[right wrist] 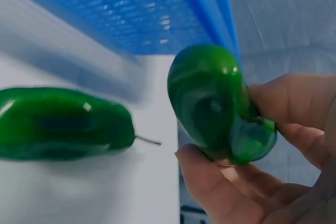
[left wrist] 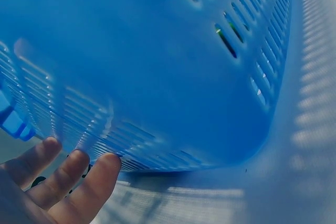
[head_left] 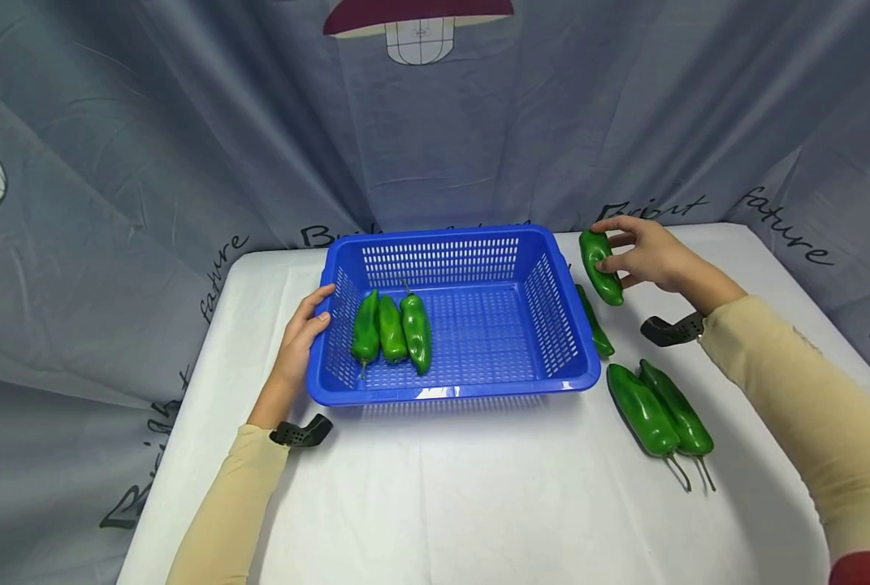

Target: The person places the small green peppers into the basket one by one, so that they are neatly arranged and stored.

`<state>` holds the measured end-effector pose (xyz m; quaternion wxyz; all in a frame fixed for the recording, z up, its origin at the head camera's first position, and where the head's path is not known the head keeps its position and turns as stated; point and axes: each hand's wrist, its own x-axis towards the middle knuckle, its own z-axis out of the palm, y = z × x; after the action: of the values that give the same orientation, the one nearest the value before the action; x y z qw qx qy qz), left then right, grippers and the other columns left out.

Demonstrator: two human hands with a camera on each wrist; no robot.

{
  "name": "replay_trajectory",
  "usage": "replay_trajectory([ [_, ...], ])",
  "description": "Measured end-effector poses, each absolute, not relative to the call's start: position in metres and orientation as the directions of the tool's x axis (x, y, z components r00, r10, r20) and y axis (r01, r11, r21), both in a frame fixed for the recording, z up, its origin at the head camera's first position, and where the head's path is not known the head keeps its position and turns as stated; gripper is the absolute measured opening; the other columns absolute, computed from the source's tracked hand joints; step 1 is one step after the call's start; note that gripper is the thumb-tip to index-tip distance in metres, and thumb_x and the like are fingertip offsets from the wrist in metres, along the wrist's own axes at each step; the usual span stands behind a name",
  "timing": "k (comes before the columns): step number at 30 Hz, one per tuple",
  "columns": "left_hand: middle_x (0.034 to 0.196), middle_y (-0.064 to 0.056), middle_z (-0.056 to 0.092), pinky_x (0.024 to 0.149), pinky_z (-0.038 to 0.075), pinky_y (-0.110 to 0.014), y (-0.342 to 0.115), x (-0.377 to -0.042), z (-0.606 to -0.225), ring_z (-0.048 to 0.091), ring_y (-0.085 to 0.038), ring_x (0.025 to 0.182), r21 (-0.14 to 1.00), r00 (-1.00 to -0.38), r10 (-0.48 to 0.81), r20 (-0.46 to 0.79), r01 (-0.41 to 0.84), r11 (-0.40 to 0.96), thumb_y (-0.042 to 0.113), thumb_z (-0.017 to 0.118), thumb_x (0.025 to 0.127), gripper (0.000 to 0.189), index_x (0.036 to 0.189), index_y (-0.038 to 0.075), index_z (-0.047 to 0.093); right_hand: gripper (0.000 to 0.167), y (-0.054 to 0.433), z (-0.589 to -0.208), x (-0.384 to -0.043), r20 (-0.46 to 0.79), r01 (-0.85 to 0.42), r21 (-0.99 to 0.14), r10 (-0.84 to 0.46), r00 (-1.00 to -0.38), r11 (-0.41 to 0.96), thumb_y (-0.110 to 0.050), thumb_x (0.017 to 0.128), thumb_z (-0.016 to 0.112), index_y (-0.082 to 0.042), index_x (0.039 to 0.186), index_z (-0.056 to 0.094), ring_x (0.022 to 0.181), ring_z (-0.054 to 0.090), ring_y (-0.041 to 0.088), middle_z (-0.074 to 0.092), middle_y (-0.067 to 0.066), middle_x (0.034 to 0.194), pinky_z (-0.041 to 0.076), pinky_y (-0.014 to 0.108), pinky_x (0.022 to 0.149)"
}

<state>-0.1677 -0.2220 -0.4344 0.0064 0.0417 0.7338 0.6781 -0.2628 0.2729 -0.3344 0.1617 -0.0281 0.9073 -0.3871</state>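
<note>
At the far left of the white cloth-covered table (head_left: 420,496), the person's left hand (head_left: 296,345) rests its fairly straight fingers and thumb against the left end of a blue, rectangular, slotted basket (head_left: 445,391), seemingly plastic. It holds no pepper. In the left wrist view, three fingertips (left wrist: 108,162) lie at the basket's outer wall; whether all of them touch it, I cannot tell.

Inside the basket, three glossy, long green peppers lie side by side towards the left: the leftmost pepper (head_left: 365,327), the middle pepper (head_left: 391,329) and the third pepper (head_left: 416,333). These look done, while the basket's right part is bare.

Just beyond the right wall, a slender green pepper (head_left: 597,329) lies on the table, partly hidden by the rim. Farther back, also outside the basket, the right hand (head_left: 650,256) pinches a curved green pepper (head_left: 590,258) between thumb and fingers.

Nearer and farther right, two long-stemmed green peppers lie together on the table: the left one (head_left: 639,410) and the right one (head_left: 677,406).

Of seven visible peppers, three are in and four out, so loading appears a little under half done: the held one and three on the table seem left.
</note>
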Motion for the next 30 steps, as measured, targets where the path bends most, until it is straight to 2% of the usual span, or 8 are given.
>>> replay_trajectory([
  [21, 0.168, -0.010, 0.024, 0.124, 0.026, -0.053, -0.221, -0.167, -0.433, 0.031, -0.031, 0.149, 0.997, -0.996, 0.079, 0.042, 0.047, 0.053, 0.012, 0.033, 0.106, 0.051, 0.157, 0.010, 0.033, 0.066, 0.217, -0.312, -0.261, -0.265, -0.001, -0.716, -0.273, -0.925, 0.698, -0.004, 0.097, 0.064, -0.008, 0.156, 0.036, 0.119, 0.061, 0.051, 0.038, 0.035, 0.152, 0.063, 0.048, 0.080],
  [30, 0.169, -0.010, 0.023, 0.125, 0.024, -0.057, -0.221, -0.166, -0.433, 0.029, -0.033, 0.151, 0.997, -0.996, 0.080, 0.040, 0.044, 0.059, 0.013, 0.033, 0.106, 0.051, 0.157, 0.009, 0.032, 0.062, 0.199, -0.309, -0.257, -0.265, -0.031, -0.708, -0.306, -0.914, 0.706, -0.003, 0.097, 0.063, -0.009, 0.154, 0.039, 0.121, 0.059, 0.052, 0.041, 0.033, 0.150, 0.060, 0.054, 0.085],
])
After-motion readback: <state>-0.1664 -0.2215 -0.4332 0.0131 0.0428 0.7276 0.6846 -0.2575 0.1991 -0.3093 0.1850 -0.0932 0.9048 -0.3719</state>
